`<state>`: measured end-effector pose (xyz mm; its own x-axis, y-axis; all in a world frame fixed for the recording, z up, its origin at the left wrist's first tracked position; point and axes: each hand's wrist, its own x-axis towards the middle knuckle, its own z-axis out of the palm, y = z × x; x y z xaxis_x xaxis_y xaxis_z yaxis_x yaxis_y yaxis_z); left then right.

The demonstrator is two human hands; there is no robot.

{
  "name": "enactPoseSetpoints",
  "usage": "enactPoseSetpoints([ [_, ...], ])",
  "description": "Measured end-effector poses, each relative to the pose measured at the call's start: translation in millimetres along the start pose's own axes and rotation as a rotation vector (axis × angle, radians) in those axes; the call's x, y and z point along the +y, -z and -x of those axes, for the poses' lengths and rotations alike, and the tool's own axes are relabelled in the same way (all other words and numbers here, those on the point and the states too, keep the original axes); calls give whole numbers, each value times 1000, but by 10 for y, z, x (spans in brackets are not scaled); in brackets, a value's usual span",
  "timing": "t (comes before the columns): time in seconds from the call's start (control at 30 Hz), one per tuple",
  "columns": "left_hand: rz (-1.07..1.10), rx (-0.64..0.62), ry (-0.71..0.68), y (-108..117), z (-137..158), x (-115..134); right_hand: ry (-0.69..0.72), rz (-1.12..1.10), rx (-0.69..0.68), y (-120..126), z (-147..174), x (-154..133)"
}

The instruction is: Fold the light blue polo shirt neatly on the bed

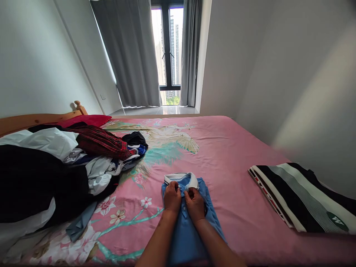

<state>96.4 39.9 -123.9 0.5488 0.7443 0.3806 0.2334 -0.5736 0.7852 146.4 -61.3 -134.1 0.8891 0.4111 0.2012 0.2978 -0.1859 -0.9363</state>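
A blue polo shirt (183, 226) with a white collar lies folded into a long shape on the bed, collar away from me. My left hand (172, 196) pinches the left side of the collar opening near the placket. On the other side, my right hand (194, 203) has its fingers closed on the right collar edge. A few buttons show down the front between my hands. The shirt's lower end is partly hidden by my forearms.
A loose heap of clothes (41, 178) covers the bed's left side, by a red pillow (86, 120) and wooden headboard (33, 119). Folded striped garments (300, 196) are stacked at right on the pink bedsheet (222, 155). Beyond the bed are grey curtains (133, 55) and a window.
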Motion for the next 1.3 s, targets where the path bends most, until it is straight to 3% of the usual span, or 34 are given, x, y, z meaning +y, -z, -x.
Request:
enactPoseSetpoints([
  [0.23, 12, 37, 35, -66, 72, -114, 44, 113, 13, -21, 20, 6],
  [0.43, 4, 45, 80, -82, 74, -172, 166, 519, -166, -59, -157, -276],
  [0.53, -3, 41, 107, -95, 82, -178, 118, 599, -184, -123, -227, -259],
  [0.73, -115, -11, 145, -99, 55, -113, 81, 537, -159, -194, -218, 41],
  [1.0, -150, -55, 208, -91, -71, -15, 3, 353, -207, -154, -311, 51],
  [1.3, 63, -2, 12, -111, 52, -182, -9, 77, -337, -58, -395, 47],
])
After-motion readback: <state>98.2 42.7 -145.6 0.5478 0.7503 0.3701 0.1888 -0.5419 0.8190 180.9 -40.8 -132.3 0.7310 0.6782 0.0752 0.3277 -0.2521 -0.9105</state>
